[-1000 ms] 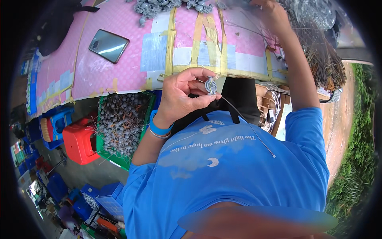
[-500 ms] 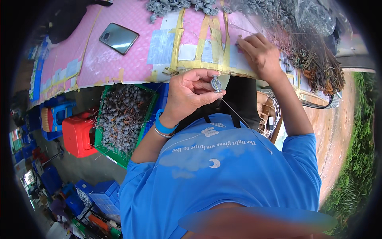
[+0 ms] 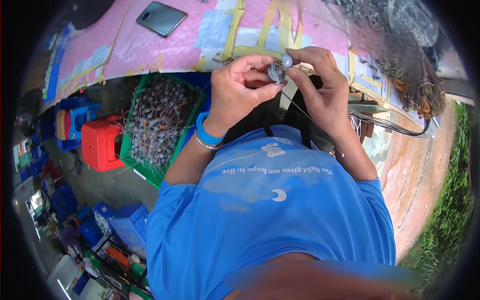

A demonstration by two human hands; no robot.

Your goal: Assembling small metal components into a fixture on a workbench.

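In front of my chest, over the table's near edge, my left hand (image 3: pixel 235 87) pinches a small grey, cup-like piece (image 3: pixel 275 73) between thumb and fingers. A thin wire stem (image 3: pixel 299 107) slants down from that piece toward my right wrist. Close against it, my right hand (image 3: pixel 324 92) holds a small, pale, rounded grey piece (image 3: pixel 286 61) between thumb and forefinger. The two pieces appear to touch, though the fingers partly hide where they meet.
A phone (image 3: pixel 161 19) lies on the taped pink tabletop (image 3: pixel 127 47). Bundled wire stems (image 3: pixel 415 75) sit at the right end. Below left stand a green crate (image 3: pixel 150 176) of grey balls on wires and a red stool (image 3: pixel 99 143). Blue crates (image 3: pixel 129 224) are farther down.
My right hand has come down from the tabletop to my left hand, and a pale rounded piece now shows in its fingers. The view has shifted, so the table appears higher.
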